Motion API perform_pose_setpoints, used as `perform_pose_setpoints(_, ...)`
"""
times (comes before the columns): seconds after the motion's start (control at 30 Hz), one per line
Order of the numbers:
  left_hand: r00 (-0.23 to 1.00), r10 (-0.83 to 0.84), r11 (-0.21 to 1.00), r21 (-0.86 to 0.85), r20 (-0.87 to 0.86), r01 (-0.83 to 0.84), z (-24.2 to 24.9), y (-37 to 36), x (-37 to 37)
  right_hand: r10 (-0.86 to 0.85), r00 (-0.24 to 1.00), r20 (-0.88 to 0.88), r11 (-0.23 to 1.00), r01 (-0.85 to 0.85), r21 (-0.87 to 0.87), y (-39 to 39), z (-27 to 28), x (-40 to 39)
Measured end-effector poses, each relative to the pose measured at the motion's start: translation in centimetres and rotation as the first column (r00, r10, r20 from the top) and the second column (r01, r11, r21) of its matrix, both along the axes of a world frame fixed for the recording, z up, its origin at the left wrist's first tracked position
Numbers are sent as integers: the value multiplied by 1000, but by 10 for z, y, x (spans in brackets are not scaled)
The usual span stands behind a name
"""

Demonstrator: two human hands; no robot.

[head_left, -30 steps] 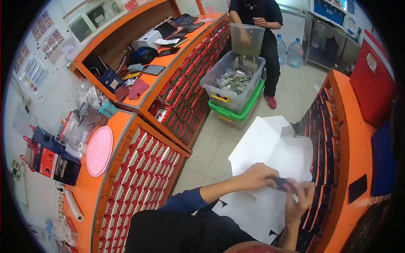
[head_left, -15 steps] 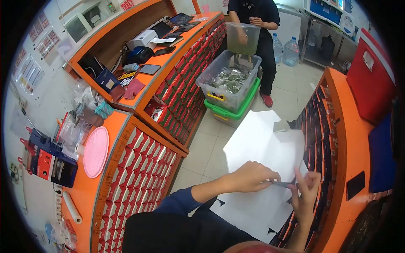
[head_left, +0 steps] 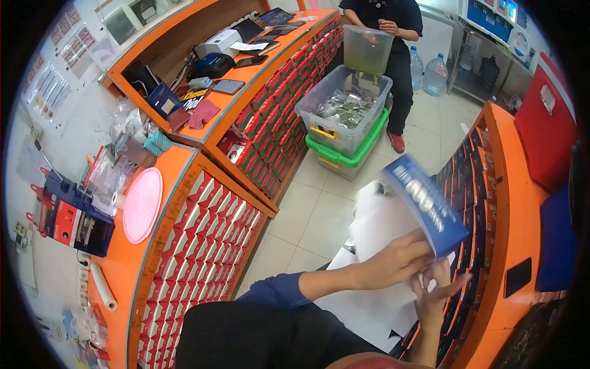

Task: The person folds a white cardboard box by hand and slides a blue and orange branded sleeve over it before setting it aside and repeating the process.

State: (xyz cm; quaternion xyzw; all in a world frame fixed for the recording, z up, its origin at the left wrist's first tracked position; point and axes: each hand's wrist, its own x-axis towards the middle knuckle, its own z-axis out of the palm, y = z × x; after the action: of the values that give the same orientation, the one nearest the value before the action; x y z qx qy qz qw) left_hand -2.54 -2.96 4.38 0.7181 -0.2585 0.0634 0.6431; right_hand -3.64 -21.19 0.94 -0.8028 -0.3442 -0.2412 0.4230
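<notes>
One blue-faced white carton sheet (head_left: 428, 206) stands bent at the left hand (head_left: 402, 259) and right hand (head_left: 434, 296), each grip too hidden to tell; a loose hold could let it spring open against the stacked dark boxes (head_left: 479, 200).

Looked like a large piece of box cardboard (head_left: 378, 234), bent and only partly folded. Showed plain white across most of its surface. Lay right of centre, spread low, with a notch cut near the bottom edge. Included a raised, tilted blue panel (head_left: 424, 203) bearing white lettering, blurred.
</notes>
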Motion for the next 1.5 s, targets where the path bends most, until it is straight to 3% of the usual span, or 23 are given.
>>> perform_pose_setpoints(0.03, 968, -24, 993, 115, 249, -5, -14, 2, 4, 11, 1000, -5, 1000, -11, -4, -1, 4, -1)
perform_pose_setpoints(0.13, 974, -222, 962, 174, 50, 211, -39, 1, 6, 201, 885, -421, 881, 25, 472, -9, 22, -7)
perform_pose_setpoints(0.17, 958, -287, 950, 126, -17, 287, -37, 1, 11, 211, 881, -423, 882, 16, 471, -7, 18, -7)
perform_pose_setpoints(0.2, 958, -193, 976, 138, 213, 166, -38, -6, 8, 105, 940, -324, 932, 20, 361, -4, 10, -8)
perform_pose_setpoints(0.27, 975, -179, 984, 44, 131, 174, -28, -6, 3, 11, 999, -52, 980, -1, 198, -9, -26, -7)
perform_pose_setpoints(0.37, 974, -221, 975, 29, 53, 220, -23, 7, 6, 32, 991, -127, 912, 23, 411, -18, -31, -26)
perform_pose_setpoints(0.43, 933, -246, 892, 439, 264, 111, -31, 10, 5, -218, 917, -334, 810, 361, 462, -39, -25, -32)
perform_pose_setpoints(0.5, 891, -260, 876, 479, 372, 56, -48, 17, 2, -420, 859, -294, 729, 512, 455, -59, -7, -19)
perform_pose_setpoints(0.53, 856, -244, 826, 560, 456, -63, -56, 21, 0, -667, 745, 0, 740, 662, 121, -84, -4, -5)
perform_pose_setpoints(0.57, 809, -243, 761, 622, 536, -183, -61, 25, 0, -726, 583, 365, 566, 808, -164, -99, -1, 2)
perform_pose_setpoints(0.63, 828, -351, 632, 763, 437, -134, -56, 33, -2, -720, 668, 187, 648, 744, -161, -72, 27, 12)
perform_pose_setpoints(0.7, 769, 12, 759, 495, 639, -423, -44, 36, -8, -681, 732, 7, 724, 675, -139, -65, 33, 17)
perform_pose_setpoints(0.77, 652, 179, 653, 407, 737, -639, -43, 31, -2, -357, 829, -430, 915, 402, 17, -95, 18, 22)
perform_pose_setpoints(0.83, 820, 543, 838, -49, 180, -544, -28, 31, 9, -296, 864, -408, 955, 257, -149, -138, 6, 20)
perform_pose_setpoints(0.87, 903, 425, 905, 33, -69, -423, -26, 39, 12, -309, 848, -430, 950, 250, -188, -142, 5, 20)
perform_pose_setpoints(0.9, 898, 435, 901, 32, -68, -434, -42, 44, 19, -323, 832, -451, 943, 241, -229, -143, 9, 21)
perform_pose_setpoints(0.97, 935, 24, 953, 275, 354, -129, -87, 52, 42, -376, 845, -380, 905, 248, -345, -139, 26, 18)
perform_pose_setpoints(1.0, 954, 12, 987, 152, 299, -60, -67, 44, 35, -431, 850, -303, 850, 269, -453, -133, 32, 13)
perform_pose_setpoints(1.03, 954, 18, 986, 150, 298, -66, -56, 33, 30, -426, 852, -303, 851, 264, -455, -116, 37, 8)
perform_pose_setpoints(1.1, 997, -9, 990, -138, 80, 20, -45, 10, 19, -309, 907, -287, 938, 341, 68, -66, 47, -1)
perform_pose_setpoints(1.13, 997, -2, 990, -140, 73, 13, -47, -10, 14, -304, 907, -293, 940, 336, 64, -49, 43, -3)
perform_pose_setpoints(1.2, 941, 319, 863, -445, 111, -240, -53, -47, 9, -584, 811, 21, 781, 555, 286, -23, 25, -4)
perform_pose_setpoints(1.5, 923, 327, 945, -75, 203, -318, -42, 6, 29, -541, 769, -341, 790, 604, 107, -51, 18, 1)
